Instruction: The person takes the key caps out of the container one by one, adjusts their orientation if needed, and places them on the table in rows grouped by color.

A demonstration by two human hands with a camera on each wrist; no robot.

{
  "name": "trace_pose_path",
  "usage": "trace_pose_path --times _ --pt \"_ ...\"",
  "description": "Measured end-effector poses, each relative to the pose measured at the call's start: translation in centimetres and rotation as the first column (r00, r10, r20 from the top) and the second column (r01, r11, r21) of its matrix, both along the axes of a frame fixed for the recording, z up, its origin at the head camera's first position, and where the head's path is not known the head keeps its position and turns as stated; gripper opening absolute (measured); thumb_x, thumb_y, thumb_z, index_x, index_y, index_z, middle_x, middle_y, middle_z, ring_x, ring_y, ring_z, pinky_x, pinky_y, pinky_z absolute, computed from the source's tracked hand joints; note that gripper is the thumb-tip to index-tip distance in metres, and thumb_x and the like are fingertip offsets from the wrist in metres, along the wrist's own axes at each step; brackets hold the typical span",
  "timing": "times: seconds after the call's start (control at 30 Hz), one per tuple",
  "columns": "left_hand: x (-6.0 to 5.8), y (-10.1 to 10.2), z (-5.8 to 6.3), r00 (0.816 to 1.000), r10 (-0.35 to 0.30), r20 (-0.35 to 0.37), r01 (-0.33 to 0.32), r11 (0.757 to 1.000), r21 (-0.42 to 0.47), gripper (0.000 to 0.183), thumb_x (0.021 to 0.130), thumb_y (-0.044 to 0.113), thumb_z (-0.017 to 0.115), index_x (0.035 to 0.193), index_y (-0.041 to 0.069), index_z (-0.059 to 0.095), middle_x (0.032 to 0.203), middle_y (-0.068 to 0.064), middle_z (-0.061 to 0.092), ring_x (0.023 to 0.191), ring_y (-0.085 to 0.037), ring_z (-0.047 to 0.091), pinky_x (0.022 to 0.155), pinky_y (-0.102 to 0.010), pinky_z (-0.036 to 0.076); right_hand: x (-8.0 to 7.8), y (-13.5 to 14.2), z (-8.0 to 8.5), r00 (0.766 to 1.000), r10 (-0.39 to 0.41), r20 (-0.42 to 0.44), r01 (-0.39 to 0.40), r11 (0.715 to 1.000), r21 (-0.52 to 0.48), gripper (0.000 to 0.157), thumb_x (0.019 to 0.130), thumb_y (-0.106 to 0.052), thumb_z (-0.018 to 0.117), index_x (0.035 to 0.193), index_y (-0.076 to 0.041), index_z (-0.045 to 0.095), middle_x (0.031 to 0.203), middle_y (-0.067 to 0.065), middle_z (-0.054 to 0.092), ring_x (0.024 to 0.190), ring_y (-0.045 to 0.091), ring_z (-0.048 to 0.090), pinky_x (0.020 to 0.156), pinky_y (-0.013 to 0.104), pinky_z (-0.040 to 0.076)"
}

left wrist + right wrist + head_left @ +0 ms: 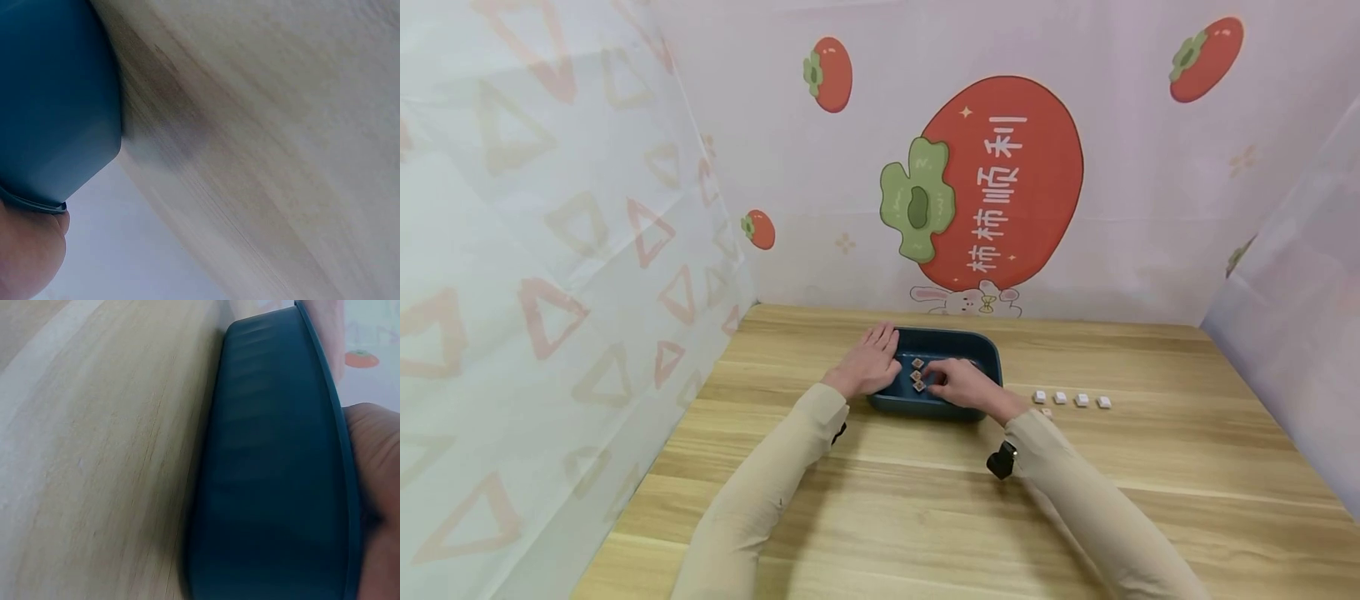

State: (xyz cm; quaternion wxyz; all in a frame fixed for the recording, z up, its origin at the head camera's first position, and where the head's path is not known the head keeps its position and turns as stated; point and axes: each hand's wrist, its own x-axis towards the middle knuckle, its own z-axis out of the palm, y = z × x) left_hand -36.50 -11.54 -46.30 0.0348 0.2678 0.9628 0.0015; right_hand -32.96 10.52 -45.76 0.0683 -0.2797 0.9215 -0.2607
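Observation:
A dark blue rectangular tray with raised walls stands on the wooden table. Inside it, three small brownish square blocks lie close together in a short line. My left hand rests over the tray's left rim with its fingers extended. My right hand reaches in over the near right side, its fingertips right beside the blocks, thumb and forefinger apart. In the left wrist view, part of the left hand lies against the tray's rim. The right wrist view shows the tray's outer wall beside the right hand.
Right of the tray, several small white cubes lie in a row on the table. A pale orange-topped piece sits just in front of them, near the right forearm. Printed fabric walls enclose the table's back and sides.

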Motion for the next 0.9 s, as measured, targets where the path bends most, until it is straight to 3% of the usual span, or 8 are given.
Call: trace_pose_path --times 0.17,0.3,0.4,0.6,0.9 --pt "0.0 0.0 0.3 1.0 0.003 0.003 -0.003 1.0 0.0 0.064 0.104 0.034 0.029 0.157 0.002 0.011 0.166 -0.015 0.008 0.155 -0.028 0.002 0.126 -0.042 0.005 -0.7 -0.6 -0.1 0.998 0.032 0.046 -0.032 0.999 0.0 0.029 0.092 -0.01 0.065 0.121 -0.004 0.068 0.092 0.004 0.071 0.073 0.013 0.059 0.067 0.026 0.05" --pt "0.0 0.0 0.4 1.0 0.002 0.005 -0.002 1.0 0.002 0.065 0.104 0.034 0.029 0.157 0.003 0.01 0.166 -0.015 0.007 0.155 -0.028 0.001 0.126 -0.042 0.005 -1.2 -1.1 -0.3 0.996 0.034 0.08 -0.035 0.999 0.014 0.031 0.094 -0.012 0.063 0.124 -0.006 0.067 0.121 0.012 0.069 0.095 0.019 0.066 0.085 0.035 0.056" --pt "0.0 0.0 0.3 1.0 0.003 0.001 -0.003 1.0 0.004 0.064 0.104 0.033 0.029 0.157 0.002 0.01 0.166 -0.015 0.007 0.155 -0.028 0.002 0.126 -0.042 0.006 -1.6 -1.4 -0.3 0.995 0.036 0.095 -0.04 0.999 0.033 0.03 0.095 -0.012 0.062 0.124 -0.007 0.067 0.13 0.014 0.065 0.105 0.022 0.065 0.094 0.041 0.054" --pt "0.0 0.1 0.3 1.0 0.001 0.0 -0.001 1.0 0.017 0.064 0.104 0.033 0.029 0.157 0.003 0.011 0.166 -0.016 0.008 0.155 -0.029 0.004 0.126 -0.042 0.005 -1.9 -1.8 -0.5 0.994 0.037 0.105 -0.044 0.997 0.062 0.028 0.094 -0.013 0.063 0.121 -0.008 0.069 0.109 0.009 0.071 0.088 0.016 0.064 0.088 0.037 0.056" --pt "0.0 0.1 0.2 1.0 0.007 0.019 -0.007 1.0 0.008 0.064 0.104 0.032 0.029 0.157 0.003 0.009 0.166 -0.014 0.004 0.155 -0.027 0.0 0.126 -0.042 0.004 -2.1 -2.3 -0.9 0.993 0.006 0.118 -0.015 0.997 0.082 0.023 0.094 -0.014 0.064 0.115 -0.009 0.071 0.11 0.01 0.071 0.093 0.017 0.065 0.094 0.04 0.054"
